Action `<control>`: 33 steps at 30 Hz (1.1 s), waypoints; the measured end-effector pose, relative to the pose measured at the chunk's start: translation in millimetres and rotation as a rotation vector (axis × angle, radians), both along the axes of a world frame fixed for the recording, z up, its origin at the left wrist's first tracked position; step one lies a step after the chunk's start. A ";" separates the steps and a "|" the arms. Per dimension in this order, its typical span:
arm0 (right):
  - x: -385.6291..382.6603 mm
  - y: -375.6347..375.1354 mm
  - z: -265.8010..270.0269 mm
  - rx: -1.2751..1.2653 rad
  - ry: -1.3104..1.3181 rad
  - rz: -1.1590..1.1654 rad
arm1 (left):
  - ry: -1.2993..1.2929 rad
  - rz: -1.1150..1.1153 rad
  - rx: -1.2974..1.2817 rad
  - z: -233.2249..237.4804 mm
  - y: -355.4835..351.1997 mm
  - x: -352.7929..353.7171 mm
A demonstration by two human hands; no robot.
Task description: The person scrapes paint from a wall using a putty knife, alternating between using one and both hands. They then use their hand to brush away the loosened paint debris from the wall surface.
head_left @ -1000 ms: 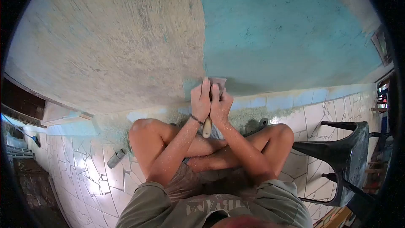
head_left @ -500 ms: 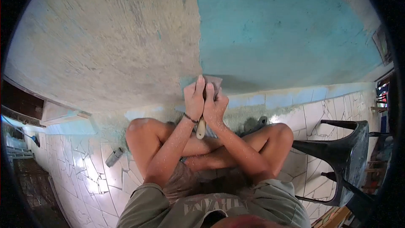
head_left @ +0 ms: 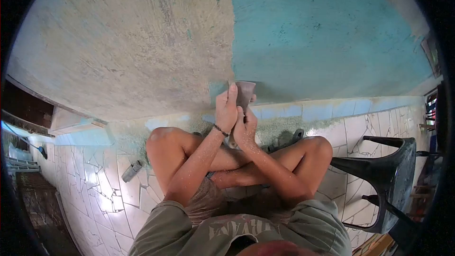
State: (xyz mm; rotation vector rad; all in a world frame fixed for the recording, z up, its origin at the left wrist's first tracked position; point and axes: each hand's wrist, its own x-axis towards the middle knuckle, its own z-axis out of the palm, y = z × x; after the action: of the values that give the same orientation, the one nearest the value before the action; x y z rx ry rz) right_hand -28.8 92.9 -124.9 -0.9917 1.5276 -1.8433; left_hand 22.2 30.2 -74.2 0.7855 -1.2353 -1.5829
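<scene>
A paint scraper (head_left: 245, 93) with a wide, dull metal blade is held up against the lower wall, at the border between bare plaster and blue-green paint. My left hand (head_left: 226, 110), with a dark beaded bracelet at the wrist, is closed at the blade's left side, thumb pointing up. Around the handle below the blade my right hand (head_left: 245, 127) is wrapped. The pale handle end shows under the hands. Pale dust specks both forearms. The painted wall (head_left: 322, 38) lies to the right of the blade, the scraped plaster (head_left: 137, 42) to the left.
My crossed legs (head_left: 175, 147) rest on the cracked-tile floor (head_left: 95, 180) close to the wall. A black plastic stool (head_left: 398, 175) lies at the right. A small grey cylindrical object (head_left: 131, 171) is on the floor at the left.
The scraper blade has turned from slanting to nearly upright, and more of its face shows. My right hand has slid lower along the handle. The view has shifted slightly.
</scene>
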 end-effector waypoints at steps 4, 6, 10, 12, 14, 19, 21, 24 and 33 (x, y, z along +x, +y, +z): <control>-17.2 7.7 2.2 0.078 0.018 0.115 | -0.038 -0.116 -0.062 -13.2 13.2 4.8; -14.9 6.8 -9.7 0.055 0.030 0.081 | -0.031 -0.092 -0.020 -21.2 15.3 3.3; -11.2 6.6 -17.6 0.100 0.029 0.054 | 0.044 -0.061 0.090 -20.3 14.0 0.1; -9.7 9.4 -7.0 0.111 -0.012 0.067 | 0.049 -0.077 0.105 -12.7 13.4 2.7; -6.6 14.7 -1.3 0.124 -0.016 0.059 | 0.048 -0.087 0.122 -16.1 16.9 4.6; -5.8 11.5 -5.4 0.100 0.026 0.031 | 0.036 -0.083 0.086 -16.9 15.3 4.4; -6.5 9.2 -8.8 0.098 0.016 0.034 | 0.047 -0.076 0.072 -16.5 13.9 3.0; -6.8 14.7 -7.7 0.100 0.042 0.046 | -0.001 -0.073 0.052 -14.4 17.9 5.1; -6.0 5.8 3.0 0.058 -0.004 0.055 | -0.011 -0.043 0.001 -2.7 12.9 5.6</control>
State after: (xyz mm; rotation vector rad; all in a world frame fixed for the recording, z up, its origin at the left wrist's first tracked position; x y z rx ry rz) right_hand -34.8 98.7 -121.9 -0.9932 1.5270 -1.7526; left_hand 27.8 43.1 -76.9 0.7739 -1.2672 -1.6160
